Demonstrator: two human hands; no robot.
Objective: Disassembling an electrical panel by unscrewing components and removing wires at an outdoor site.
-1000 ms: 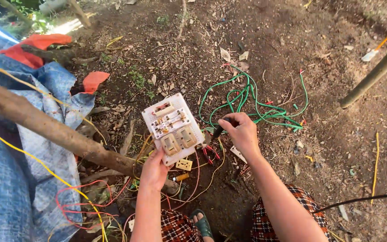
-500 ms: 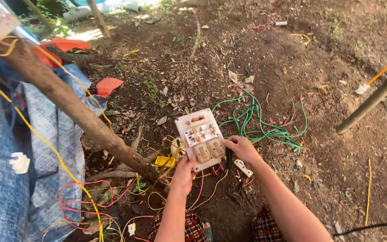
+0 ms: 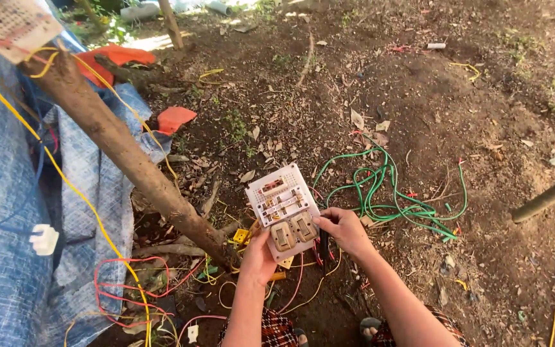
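1. Switch board (image 3: 283,209): white, stiff, probably light plastic; held above the soil.
2. Left hand (image 3: 259,256): fingers closed under its lower edge.
3. Right hand (image 3: 343,229): fingers pinch its right edge, best gripped by the rims.
4. Green wire (image 3: 387,193) lies beyond the right fingers.

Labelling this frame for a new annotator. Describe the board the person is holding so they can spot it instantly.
Start at the slanted wooden pole crossing the left side, and follow it down to the tangle of wires at its foot. Just right of that, the left hand props up a white rectangular switch board while the right hand touches its edge. Unlike the loose green wire beside it, it is flat, perforated, and carries two tan switch modules.
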